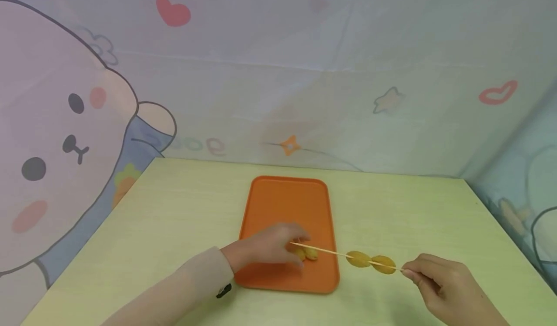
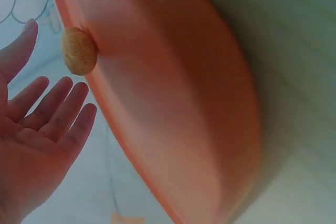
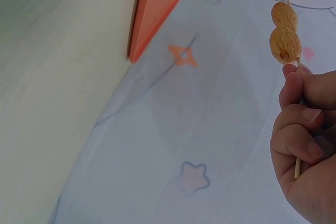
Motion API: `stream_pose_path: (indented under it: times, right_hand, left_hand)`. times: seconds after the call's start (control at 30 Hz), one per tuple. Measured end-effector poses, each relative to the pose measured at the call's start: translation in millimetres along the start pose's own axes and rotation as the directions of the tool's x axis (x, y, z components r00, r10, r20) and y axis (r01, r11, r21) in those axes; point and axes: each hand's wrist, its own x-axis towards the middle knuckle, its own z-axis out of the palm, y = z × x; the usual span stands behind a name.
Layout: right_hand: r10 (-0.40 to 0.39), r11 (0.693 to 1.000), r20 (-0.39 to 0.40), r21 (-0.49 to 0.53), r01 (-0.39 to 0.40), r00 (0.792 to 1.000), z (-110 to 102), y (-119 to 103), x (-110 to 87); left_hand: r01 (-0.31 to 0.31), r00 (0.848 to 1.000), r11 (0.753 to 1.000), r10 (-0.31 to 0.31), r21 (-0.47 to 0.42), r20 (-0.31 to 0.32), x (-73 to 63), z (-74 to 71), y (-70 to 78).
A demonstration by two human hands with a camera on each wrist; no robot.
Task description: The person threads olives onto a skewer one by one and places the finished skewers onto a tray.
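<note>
My right hand [image 1: 452, 287] pinches a thin wooden skewer [image 1: 322, 249] near its right end. Two wrinkled golden-brown oval food pieces [image 3: 285, 45] sit threaded on it, touching each other, close to my fingers. Over the orange tray [image 1: 287, 205], my left hand [image 1: 276, 244] reaches towards loose pieces of the same kind [image 1: 311, 253], partly hidden by it. In the left wrist view its fingers [image 2: 79, 124] are spread and apart from a single visible piece [image 2: 79, 51]. The skewer's bare tip points at the left hand; whether they touch, I cannot tell.
The tray lies on a pale yellow-green table [image 1: 187, 210]. Behind the table hangs a printed cloth [image 1: 270, 84] with a cartoon bear, hearts and stars. A small black object [image 1: 224, 291] shows at the left sleeve's cuff [image 1: 217, 268].
</note>
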Motion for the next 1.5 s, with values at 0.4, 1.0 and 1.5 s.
stream_pose_path:
  times: [0.4,1.0,1.5]
  right_hand:
    - [-0.024,1.000,-0.016,0.008,0.024,1.000,2,0,2.6]
    - [-0.010,1.000,0.000,0.009,0.010,1.000,3,0,3.9]
    - [-0.045,0.999,-0.018,0.023,0.046,0.999,1,1,8.6]
  left_hand:
    - [0.057,0.998,0.998,-0.058,0.021,0.033,8.0,5.5,-5.2]
    - [0.080,0.996,0.997,-0.079,-0.020,0.044,8.9,4.7,-6.1]
    - [-0.012,1.000,0.998,0.011,-0.065,-0.020,-13.9,-23.1,-7.0]
